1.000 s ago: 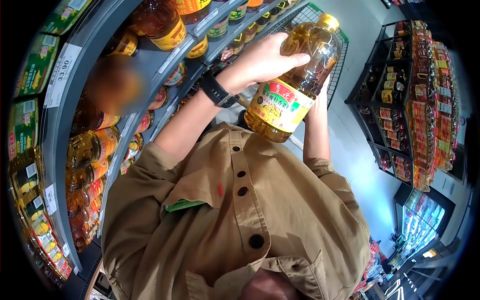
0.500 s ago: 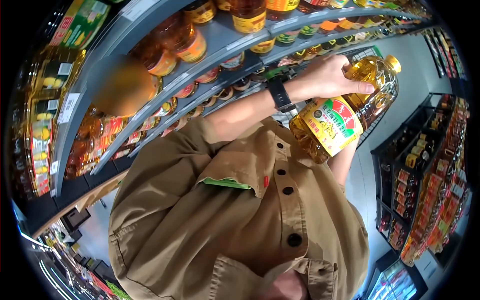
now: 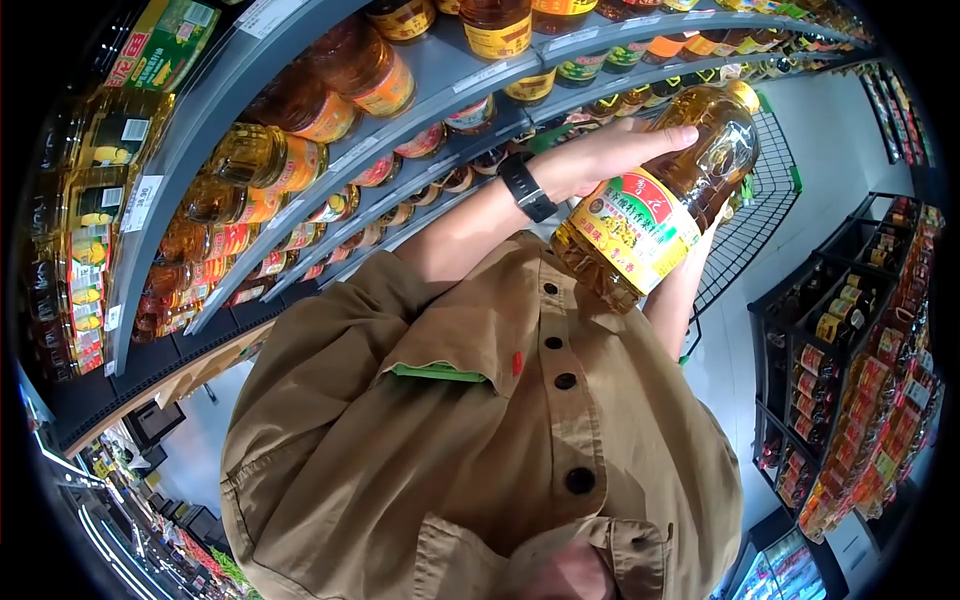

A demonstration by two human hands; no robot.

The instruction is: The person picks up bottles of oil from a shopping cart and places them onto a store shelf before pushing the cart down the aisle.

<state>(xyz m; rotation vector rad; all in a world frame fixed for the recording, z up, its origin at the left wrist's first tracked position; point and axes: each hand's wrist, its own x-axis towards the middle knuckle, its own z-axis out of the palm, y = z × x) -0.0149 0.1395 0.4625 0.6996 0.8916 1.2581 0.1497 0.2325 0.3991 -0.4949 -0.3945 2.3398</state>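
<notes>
A large clear plastic bottle of golden cooking oil (image 3: 640, 240) is tilted in front of my chest, its yellow cap to the upper right. The red, green and yellow label faces me. My left hand (image 3: 620, 155), with a black watch (image 3: 527, 187) on the wrist, grips the bottle's upper part; the thumb lies across the front and the fingers are hidden behind it. My right hand (image 3: 708, 240) is mostly covered by the bottle, at its far side. Only the forearm and an edge of that hand show, so its fingers cannot be made out.
Curved-looking grey shelves (image 3: 480, 85) with rows of oil bottles run along the left and top. A wire shopping cart (image 3: 755, 215) with green corners stands beyond the bottle. On the right is a black rack (image 3: 800, 350) of bottles and packets.
The oil bottle and my left hand have shifted a little to the left. My left thumb now lies higher on the bottle. More of the shopping cart shows.
</notes>
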